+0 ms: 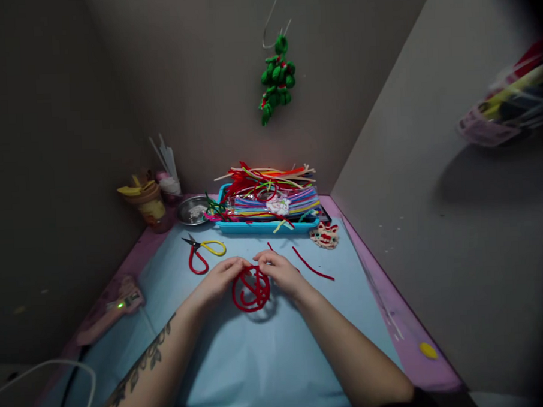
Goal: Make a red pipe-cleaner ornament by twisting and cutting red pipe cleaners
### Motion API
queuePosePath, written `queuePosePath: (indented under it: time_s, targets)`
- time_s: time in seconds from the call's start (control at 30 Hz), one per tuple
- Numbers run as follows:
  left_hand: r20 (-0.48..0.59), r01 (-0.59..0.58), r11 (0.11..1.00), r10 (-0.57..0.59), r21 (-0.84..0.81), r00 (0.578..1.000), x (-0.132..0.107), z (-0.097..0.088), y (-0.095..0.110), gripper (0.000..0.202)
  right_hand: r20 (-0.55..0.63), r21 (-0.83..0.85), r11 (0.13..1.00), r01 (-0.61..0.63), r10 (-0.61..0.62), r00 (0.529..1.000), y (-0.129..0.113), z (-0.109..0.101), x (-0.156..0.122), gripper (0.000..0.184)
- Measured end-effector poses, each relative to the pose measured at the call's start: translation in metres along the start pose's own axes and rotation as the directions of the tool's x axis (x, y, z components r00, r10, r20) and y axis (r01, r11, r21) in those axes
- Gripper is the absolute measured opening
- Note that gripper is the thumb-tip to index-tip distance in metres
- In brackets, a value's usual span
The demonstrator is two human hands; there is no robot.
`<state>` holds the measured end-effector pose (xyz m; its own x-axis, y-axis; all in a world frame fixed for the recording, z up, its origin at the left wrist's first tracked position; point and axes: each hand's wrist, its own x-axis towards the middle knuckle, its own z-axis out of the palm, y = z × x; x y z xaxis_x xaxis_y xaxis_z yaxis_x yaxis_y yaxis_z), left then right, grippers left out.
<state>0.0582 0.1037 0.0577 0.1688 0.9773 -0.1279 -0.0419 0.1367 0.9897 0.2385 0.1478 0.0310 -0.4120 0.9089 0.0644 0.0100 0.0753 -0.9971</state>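
A round red pipe-cleaner ornament (252,310), a ring with curled stems inside, is held up over the blue table cover between both my hands. My left hand (225,276) pinches its upper left edge with the thumb and fingers. At the upper right edge, the fingers of my right hand (277,270) close on it. Loose red pipe cleaners (313,266) lie just beyond my right hand. Scissors (196,247) with one red and one yellow handle rest beyond my left hand, blades slightly apart.
Behind stands a blue tray (268,227) heaped with colored pipe cleaners, a metal bowl (194,211) beside it. A beige pipe-cleaner piece (325,236) lies to its right. A pink glue gun (116,307), lit green, is at left. Walls enclose the table; a green ornament (277,80) hangs at back.
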Motion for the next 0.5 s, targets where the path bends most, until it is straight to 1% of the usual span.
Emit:
queuePosePath:
  time_s: [0.1,0.17,0.23,0.3,0.4,0.5]
  targets:
    - [0.073,0.091,0.996,-0.090,-0.013,0.993,-0.001,0.002,0.000,0.033,0.041,-0.093,0.994,0.051,-0.047,0.998,-0.003,0.004,-0.002,0.020]
    - [0.088,0.137,0.989,-0.132,-0.059,0.987,-0.001,0.001,-0.003,0.032,0.028,-0.061,0.998,0.033,-0.031,0.999,-0.003,0.006,-0.003,0.021]
    - [0.042,0.141,0.977,-0.136,-0.163,0.990,0.002,-0.001,-0.007,0.029,-0.008,0.072,0.997,-0.031,0.032,0.999,-0.001,0.007,-0.003,0.028]
    - [-0.037,0.119,0.939,-0.138,-0.323,0.990,0.005,-0.003,-0.011,0.026,-0.035,0.237,0.965,-0.111,0.123,0.992,0.000,0.007,-0.002,0.039]
    - [-0.120,0.108,0.831,-0.206,-0.546,0.971,0.011,-0.007,-0.015,0.020,-0.009,0.391,0.901,-0.188,0.209,0.978,0.002,0.009,-0.001,0.045]
    - [-0.174,0.096,0.757,-0.268,-0.646,0.948,0.014,-0.007,-0.016,0.013,0.030,0.495,0.837,-0.232,0.251,0.968,0.000,0.012,-0.001,0.044]
